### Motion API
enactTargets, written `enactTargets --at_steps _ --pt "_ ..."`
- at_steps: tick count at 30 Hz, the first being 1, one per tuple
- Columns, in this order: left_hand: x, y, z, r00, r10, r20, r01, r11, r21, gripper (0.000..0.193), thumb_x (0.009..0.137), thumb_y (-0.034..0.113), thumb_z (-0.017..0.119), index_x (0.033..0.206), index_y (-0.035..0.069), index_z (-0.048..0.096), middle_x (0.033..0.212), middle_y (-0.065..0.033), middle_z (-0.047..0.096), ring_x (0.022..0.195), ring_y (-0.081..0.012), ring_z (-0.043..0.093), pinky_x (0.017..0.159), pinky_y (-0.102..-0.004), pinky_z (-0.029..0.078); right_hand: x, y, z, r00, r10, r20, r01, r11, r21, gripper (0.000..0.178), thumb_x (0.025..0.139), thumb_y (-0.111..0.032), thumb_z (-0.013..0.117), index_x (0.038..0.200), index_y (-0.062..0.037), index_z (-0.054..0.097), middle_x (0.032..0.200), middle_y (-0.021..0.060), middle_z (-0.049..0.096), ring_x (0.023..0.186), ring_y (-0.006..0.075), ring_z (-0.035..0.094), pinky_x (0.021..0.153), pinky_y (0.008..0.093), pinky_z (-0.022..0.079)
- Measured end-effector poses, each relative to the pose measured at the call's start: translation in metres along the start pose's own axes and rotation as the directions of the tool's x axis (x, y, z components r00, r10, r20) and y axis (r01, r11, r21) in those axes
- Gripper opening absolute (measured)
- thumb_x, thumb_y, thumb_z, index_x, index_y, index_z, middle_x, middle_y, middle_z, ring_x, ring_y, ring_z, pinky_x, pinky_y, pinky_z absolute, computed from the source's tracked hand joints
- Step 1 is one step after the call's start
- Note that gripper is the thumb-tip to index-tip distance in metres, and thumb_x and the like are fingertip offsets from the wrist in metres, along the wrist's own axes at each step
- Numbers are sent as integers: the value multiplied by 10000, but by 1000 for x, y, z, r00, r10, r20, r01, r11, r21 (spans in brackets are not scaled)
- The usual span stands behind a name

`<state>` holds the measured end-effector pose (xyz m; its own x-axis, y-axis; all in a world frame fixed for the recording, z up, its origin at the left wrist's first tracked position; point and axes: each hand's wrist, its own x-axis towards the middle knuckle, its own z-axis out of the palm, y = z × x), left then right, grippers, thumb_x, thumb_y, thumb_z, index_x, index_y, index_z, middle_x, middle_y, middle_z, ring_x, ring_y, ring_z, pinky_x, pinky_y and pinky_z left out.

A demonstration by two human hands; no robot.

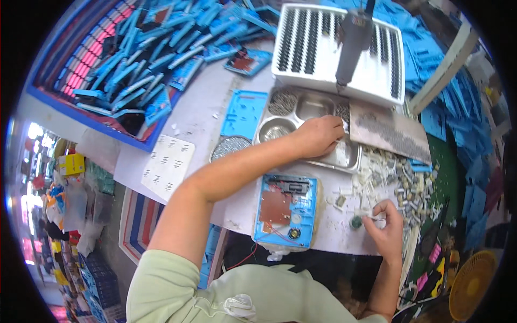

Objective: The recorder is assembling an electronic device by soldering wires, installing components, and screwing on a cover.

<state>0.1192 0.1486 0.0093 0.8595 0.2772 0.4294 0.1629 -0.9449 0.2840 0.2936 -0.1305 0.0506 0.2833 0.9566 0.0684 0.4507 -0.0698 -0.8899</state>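
My left hand [322, 135] reaches across the divided steel tray [353, 163], over its right side. Its fingers are curled together, and what they may hold is hidden. One tray compartment holds small dark screws [342, 112]; others hold small metal parts [283, 102]. At the table's right front, my right hand [385, 229] is closed on a small white plastic piece [379, 216]. Beside those fingers sits a small dark green round part [356, 222]. Between my arms lies an open blue plastic casing [285, 210] with a brown board, thin wires and a round metal part.
A white box with rows of black parts [336, 81] stands behind the tray, under a hanging electric screwdriver [354, 46]. White and metal pieces [412, 188] are strewn at right. Blue casings [156, 59] fill a crate at left. A white card [168, 164] lies near my left arm.
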Motion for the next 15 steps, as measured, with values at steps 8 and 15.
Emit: enactTargets --at_steps 8,15 --pt "-61 68 -60 861 -502 80 435 646 -627 249 988 180 654 1175 25 708 878 -67 696 737 -125 600 680 -297 491 -3 -26 34 975 -186 -118 205 963 173 299 801 -9 757 1093 26 705 936 107 704 808 182 646 728 296 499" --pt "-153 135 -76 676 -500 541 589 -75 -805 202 1049 171 612 1192 55 694 866 7 664 760 -50 609 629 -212 496 12 -47 82 790 -594 148 603 798 -13 360 755 -42 827 1106 -57 749 856 109 704 671 279 629 608 382 491"
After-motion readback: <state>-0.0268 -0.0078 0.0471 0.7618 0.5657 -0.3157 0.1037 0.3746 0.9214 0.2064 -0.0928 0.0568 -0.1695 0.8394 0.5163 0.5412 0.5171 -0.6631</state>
